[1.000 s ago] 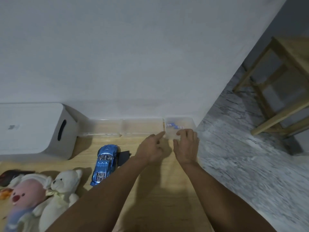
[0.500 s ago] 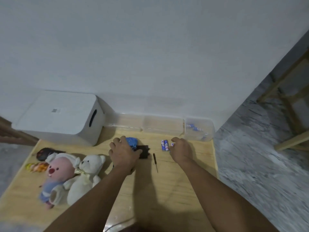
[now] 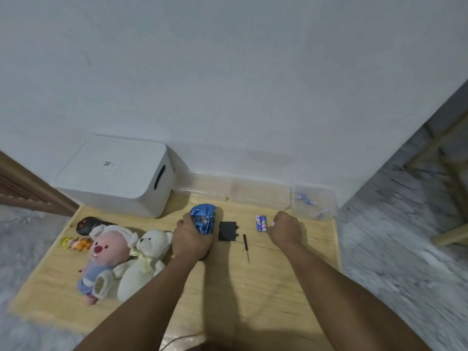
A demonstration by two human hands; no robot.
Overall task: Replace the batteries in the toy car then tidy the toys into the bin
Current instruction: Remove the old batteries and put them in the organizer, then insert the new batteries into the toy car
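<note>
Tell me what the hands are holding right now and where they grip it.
Left hand grips the blue toy car around its rear half. Right hand is closed on a small battery, only its tip showing.

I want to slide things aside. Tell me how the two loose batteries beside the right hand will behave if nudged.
The two batteries are smooth cylinders lying flat on the bare wooden board, so they will probably roll sideways if pushed. They lie side by side, so a nudge may scatter them. They look rigid, unlikely to bend.

A plain white wall [image 3: 228,72] fills the upper view. Grey marbled floor [image 3: 405,236] lies right, with a wooden furniture frame [image 3: 445,234] at the edge.
</note>
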